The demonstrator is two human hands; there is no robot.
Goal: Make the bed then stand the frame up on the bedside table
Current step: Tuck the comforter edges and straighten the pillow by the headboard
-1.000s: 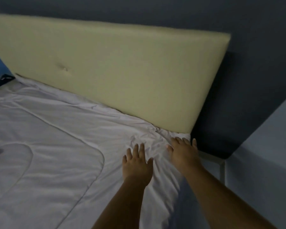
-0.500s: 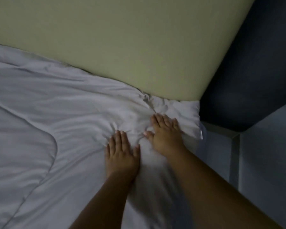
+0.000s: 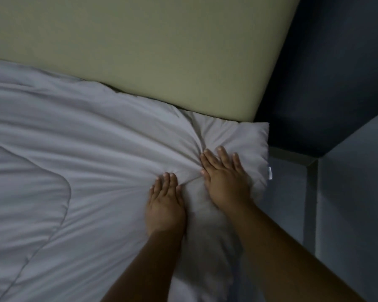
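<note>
Presses left hand (image 3: 165,205) and right hand (image 3: 225,182) flat, side by side, fingers straight, holding nothing, onto wrinkled white duvet (image 3: 74,149) corner beside cream headboard (image 3: 140,51).

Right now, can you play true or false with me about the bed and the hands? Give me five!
1. The left hand and the right hand both lie flat on the white duvet. True.
2. The right hand is closer to the headboard than the left hand. True.
3. The headboard is bright red. False: it is pale yellow.
4. The duvet is smooth between the hands. False: it is bunched into wrinkles there.
5. The wall beside the headboard is dark. True.
</note>
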